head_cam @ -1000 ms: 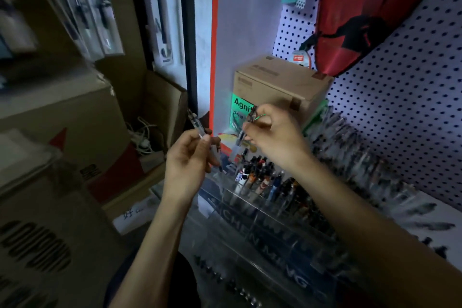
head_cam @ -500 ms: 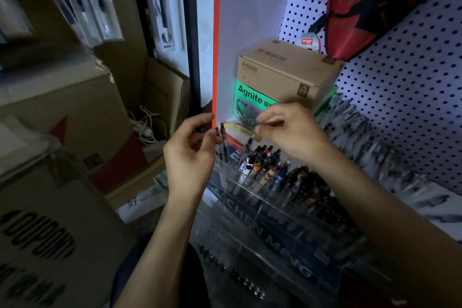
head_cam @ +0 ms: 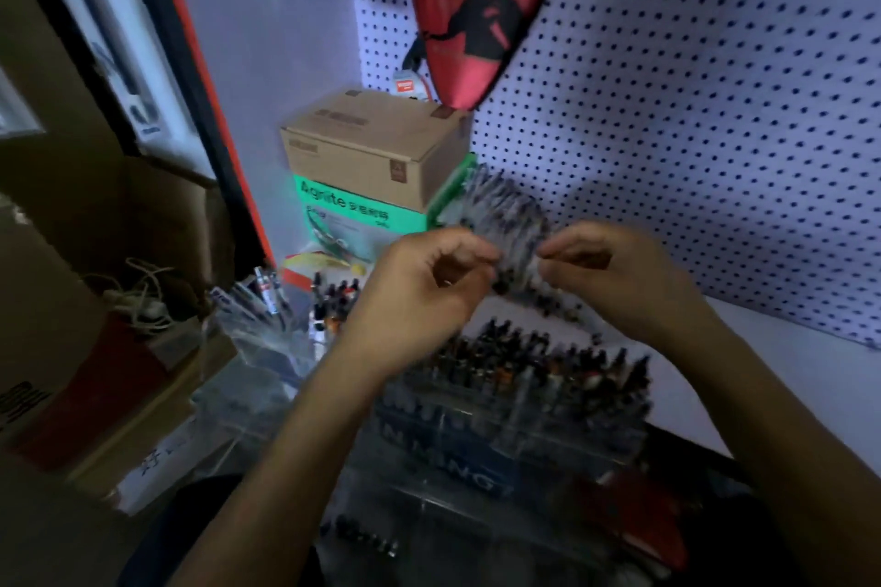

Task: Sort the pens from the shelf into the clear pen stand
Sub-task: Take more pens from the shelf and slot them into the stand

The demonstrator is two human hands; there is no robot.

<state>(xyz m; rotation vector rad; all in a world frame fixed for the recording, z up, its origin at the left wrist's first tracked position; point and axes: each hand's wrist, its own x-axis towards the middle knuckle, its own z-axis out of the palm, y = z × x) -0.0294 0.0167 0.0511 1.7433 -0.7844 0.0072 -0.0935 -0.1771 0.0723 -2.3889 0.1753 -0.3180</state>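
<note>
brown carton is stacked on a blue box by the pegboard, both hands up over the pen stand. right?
One thing is off: the box under the brown carton is green, not blue, as the head view shows. The rest holds: it sits by the pegboard, and the left hand and right hand are raised over the pen stand.

My hands (head_cam: 515,281) blur at the fingertips; whether they pinch a pen there, I cannot tell. Both forearms run off the bottom edge.
</note>
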